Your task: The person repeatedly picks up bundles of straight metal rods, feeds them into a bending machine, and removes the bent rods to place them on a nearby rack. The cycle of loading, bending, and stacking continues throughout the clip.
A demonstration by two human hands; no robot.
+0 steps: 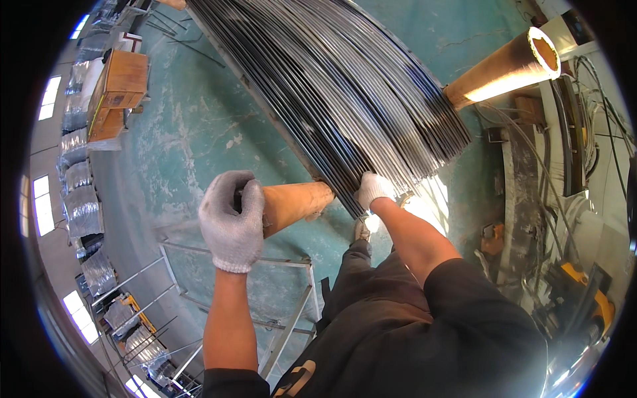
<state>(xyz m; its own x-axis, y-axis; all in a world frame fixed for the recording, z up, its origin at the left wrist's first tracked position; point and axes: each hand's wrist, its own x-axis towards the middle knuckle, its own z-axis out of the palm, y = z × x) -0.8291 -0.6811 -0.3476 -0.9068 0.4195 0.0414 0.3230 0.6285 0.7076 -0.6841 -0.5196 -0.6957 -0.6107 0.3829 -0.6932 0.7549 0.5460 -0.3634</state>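
A wide bundle of long, thin metal rods (332,86), dark on the left and silvery on the right, runs away from me. My right hand (376,190), in a white knit glove, is closed at the near ends of the rods, fingers wrapped over some of them. To the left, my left hand (232,222), in a grey-coated glove, is curled closed at the near end of a brown cardboard tube (295,204). That hand covers the tube's end, and whatever its fingers hold is hidden. My feet stand just below the rod ends.
Another upright cardboard tube (504,69) flanks the bundle on the right. A metal frame (308,285) stands low at the left. Orange-brown boxes (123,83) and foil-wrapped bundles (83,209) line the far left. Machinery with cables (531,166) occupies the right side, over a worn green floor (192,139).
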